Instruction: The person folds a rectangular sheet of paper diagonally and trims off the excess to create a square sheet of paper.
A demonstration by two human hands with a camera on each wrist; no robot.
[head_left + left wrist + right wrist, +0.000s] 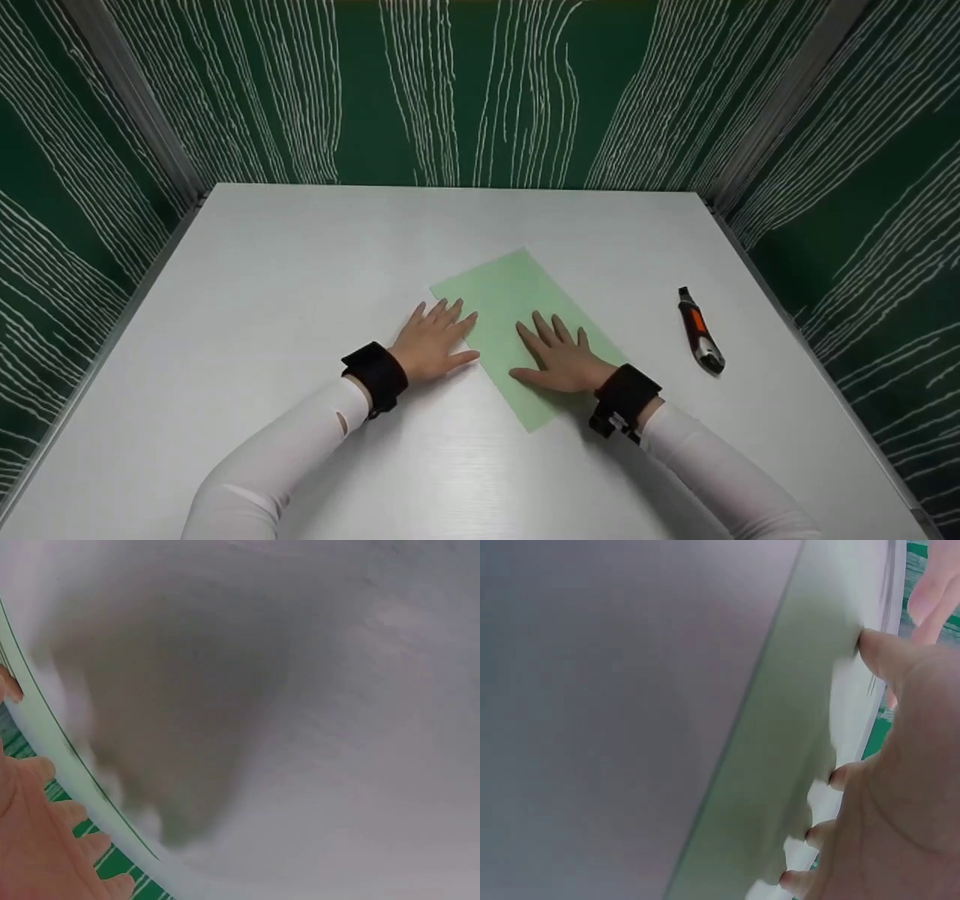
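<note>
Nearest the camera, the right hand (564, 358) lay flat on the green paper (517, 300), fingers straight and slightly spread, palm pressing the sheet to the white table (300, 262). The left hand (435, 341) rested just beside it — fingers also straight and spread, their tips on the paper's left edge, the palm on bare table. The paper sat diagonally near the table's middle. Further right, well apart from both hands, lay an orange-and-black utility knife (700, 330) — untouched.
</note>
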